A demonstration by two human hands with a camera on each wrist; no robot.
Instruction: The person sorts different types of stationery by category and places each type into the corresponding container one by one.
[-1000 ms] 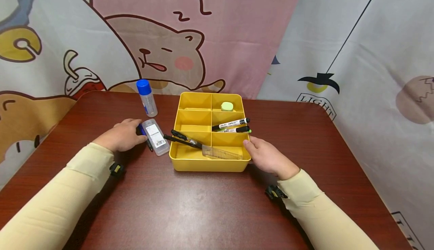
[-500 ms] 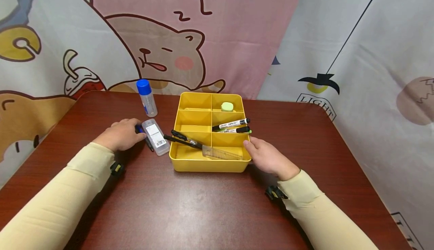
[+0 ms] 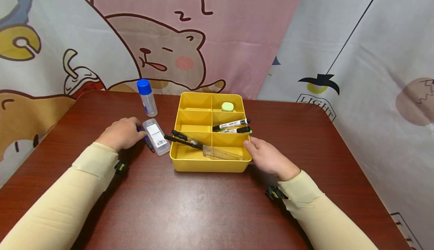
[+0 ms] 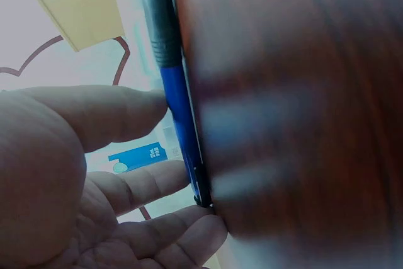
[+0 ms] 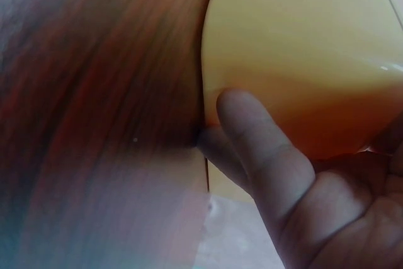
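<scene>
In the head view my left hand [image 3: 123,133] is low over the left of the table. Its thumb and fingertips pinch a blue pen with a black grip [image 4: 179,108], which lies close along the tabletop in the left wrist view. Right beside the pen lies a flat clear plastic case [image 3: 156,137] with a white label. My right hand [image 3: 268,156] grips the front right corner of a yellow divided organizer box [image 3: 210,166], thumb at the rim. In the right wrist view its fingers [image 5: 261,133] lie against the box's outer wall.
A blue-capped clear bottle [image 3: 147,98] stands behind the case. Inside the box are two white markers [image 3: 234,124], two black pens [image 3: 183,140], a clear ruler [image 3: 222,153] and a pale green item [image 3: 227,107]. A printed curtain [image 3: 244,39] hangs behind the table.
The blue pen has shifted slightly toward me, its black end now lower beside the case. My left forearm has moved a little to the right. The right hand and the box stay put.
</scene>
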